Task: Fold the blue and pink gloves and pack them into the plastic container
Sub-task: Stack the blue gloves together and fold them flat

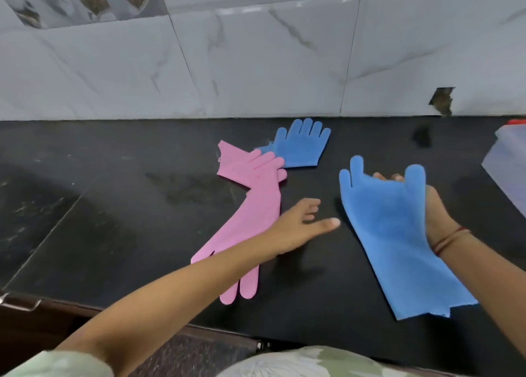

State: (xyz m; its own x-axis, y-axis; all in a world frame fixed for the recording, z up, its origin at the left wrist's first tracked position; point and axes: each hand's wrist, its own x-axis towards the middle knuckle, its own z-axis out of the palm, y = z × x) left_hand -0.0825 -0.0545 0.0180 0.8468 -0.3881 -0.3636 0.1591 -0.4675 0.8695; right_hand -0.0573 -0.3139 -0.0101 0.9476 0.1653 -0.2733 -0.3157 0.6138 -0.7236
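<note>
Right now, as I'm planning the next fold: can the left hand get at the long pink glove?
Probably yes: the left hand is open right beside the long pink glove, and nothing lies between them.

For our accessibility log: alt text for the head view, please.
The right hand holds a blue glove over a black counter; the open left hand reaches toward it. Two pink gloves lie overlapped beside them, a second blue glove near the wall, a plastic container at right.

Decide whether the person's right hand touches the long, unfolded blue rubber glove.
Touching. The head view shows the right hand holding the long blue rubber glove, fingertips curled over its upper edge.
</note>
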